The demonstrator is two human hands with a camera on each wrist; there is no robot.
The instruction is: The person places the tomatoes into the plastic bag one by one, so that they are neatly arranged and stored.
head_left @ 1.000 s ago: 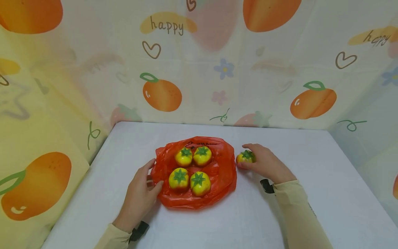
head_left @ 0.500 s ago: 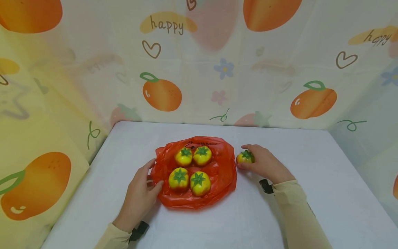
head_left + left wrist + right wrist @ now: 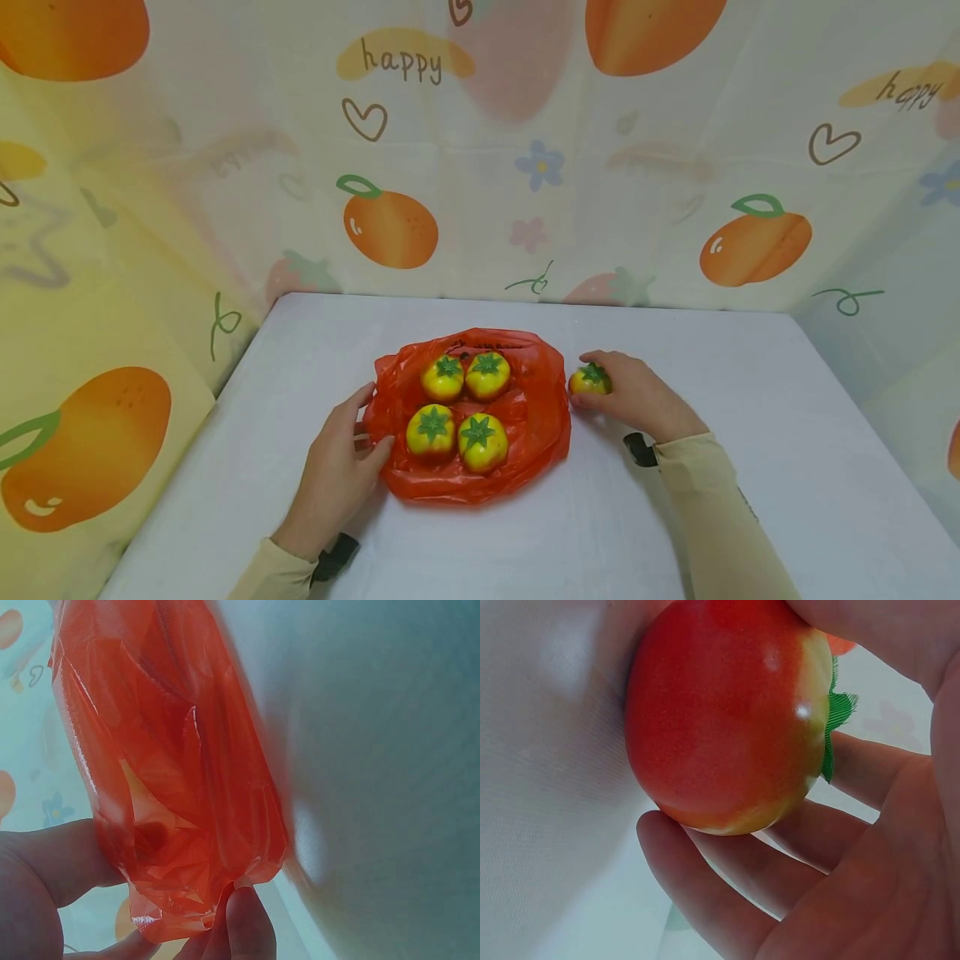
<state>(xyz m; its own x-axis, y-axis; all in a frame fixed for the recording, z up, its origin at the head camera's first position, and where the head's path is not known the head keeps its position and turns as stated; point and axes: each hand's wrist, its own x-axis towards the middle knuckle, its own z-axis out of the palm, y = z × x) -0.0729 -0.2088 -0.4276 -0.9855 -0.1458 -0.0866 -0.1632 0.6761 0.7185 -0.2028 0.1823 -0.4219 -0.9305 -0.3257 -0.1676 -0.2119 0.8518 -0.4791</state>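
Note:
A red plastic bag [image 3: 534, 425] lies with its mouth spread open on the table, and several artificial tomatoes [image 3: 483, 443], yellow-topped with green star leaves, sit inside it. My left hand [image 3: 337, 471] holds the bag's left side; in the left wrist view, thumb and fingers are at the thin red film [image 3: 180, 765]. Just right of the bag, my right hand [image 3: 641, 398] grips another artificial tomato [image 3: 590, 379] between thumb and fingers. The right wrist view shows this tomato's glossy red underside [image 3: 720, 720], low over or on the table; which one I cannot tell.
A white-covered table [image 3: 795, 450] lies under everything. Behind and to the left hangs a curtain [image 3: 480, 167] printed with fruit, hearts and flowers. Dark straps [image 3: 640, 450] show at both wrists, below beige sleeves.
My right hand and its tomato have shifted very slightly left, toward the bag. The left hand, the bag and the tomatoes inside it look unmoved.

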